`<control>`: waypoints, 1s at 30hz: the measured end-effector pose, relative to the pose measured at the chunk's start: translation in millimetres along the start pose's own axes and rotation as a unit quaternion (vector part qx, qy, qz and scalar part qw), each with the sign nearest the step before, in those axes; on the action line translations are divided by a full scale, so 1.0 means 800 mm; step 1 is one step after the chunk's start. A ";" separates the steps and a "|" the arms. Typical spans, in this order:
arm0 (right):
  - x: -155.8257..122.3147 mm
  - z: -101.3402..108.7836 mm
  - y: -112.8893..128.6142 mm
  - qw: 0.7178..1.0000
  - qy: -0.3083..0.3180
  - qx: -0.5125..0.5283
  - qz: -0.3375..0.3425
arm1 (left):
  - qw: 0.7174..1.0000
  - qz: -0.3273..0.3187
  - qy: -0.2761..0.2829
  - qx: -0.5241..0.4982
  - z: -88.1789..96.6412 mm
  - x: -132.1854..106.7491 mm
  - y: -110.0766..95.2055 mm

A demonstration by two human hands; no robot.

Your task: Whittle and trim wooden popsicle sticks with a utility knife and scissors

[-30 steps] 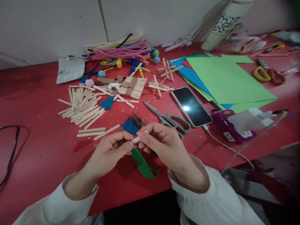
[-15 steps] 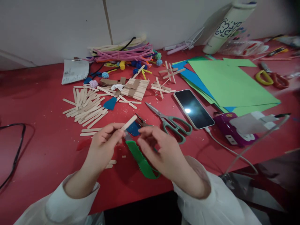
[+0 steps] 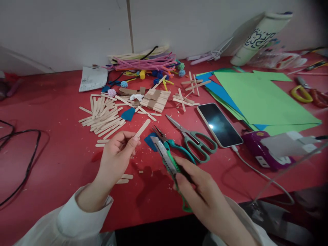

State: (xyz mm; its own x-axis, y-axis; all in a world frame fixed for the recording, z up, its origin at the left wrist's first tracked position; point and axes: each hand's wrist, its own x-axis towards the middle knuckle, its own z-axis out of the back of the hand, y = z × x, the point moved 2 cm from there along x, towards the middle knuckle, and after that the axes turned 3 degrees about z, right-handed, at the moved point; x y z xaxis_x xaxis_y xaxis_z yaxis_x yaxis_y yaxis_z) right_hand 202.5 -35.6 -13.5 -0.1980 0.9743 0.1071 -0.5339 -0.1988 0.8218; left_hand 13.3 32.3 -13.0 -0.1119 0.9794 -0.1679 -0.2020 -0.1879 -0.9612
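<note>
A black cable (image 3: 28,160) loops across the red table (image 3: 51,112) at the far left. Further right, a pile of wooden sticks (image 3: 102,118) lies spread out, well behind the hands. The left hand (image 3: 116,153) hovers above the table with its fingers closed narrowly round the lower end of a single wooden stick (image 3: 142,128), which slants up and to the right. Just beside the stick's tip lies a blue paper scrap (image 3: 150,140). The right hand (image 3: 198,186) grips a green utility knife (image 3: 166,160), fingers wrapped round the handle, blade end pointing up-left toward the stick but apart from it. Behind the knife lie pliers (image 3: 164,136) and green-handled scissors (image 3: 194,140). Then comes a phone (image 3: 219,124), face up, and sheets of green paper (image 3: 258,99) at the right.
</note>
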 end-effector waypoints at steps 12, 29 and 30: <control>-0.003 -0.016 -0.002 0.999 -0.028 0.019 0.038 | 1.000 -0.023 0.012 0.009 -0.010 -0.010 0.002; 0.007 -0.015 0.005 0.996 -0.039 0.048 0.060 | 0.983 -0.116 -0.015 0.141 -0.010 -0.019 0.002; 0.007 -0.015 0.004 0.996 -0.041 0.046 0.065 | 0.984 -0.109 -0.015 0.137 -0.010 -0.019 0.001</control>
State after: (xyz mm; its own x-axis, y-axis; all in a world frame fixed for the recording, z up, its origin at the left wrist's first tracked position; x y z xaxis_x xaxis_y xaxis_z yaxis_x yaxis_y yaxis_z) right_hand 189.7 -31.7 -16.6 -0.1906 0.9473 0.2573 -0.4294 -0.3162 0.8460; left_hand 22.8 17.9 -12.8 -0.0640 0.9969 0.0464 -0.4788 0.0101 -0.8778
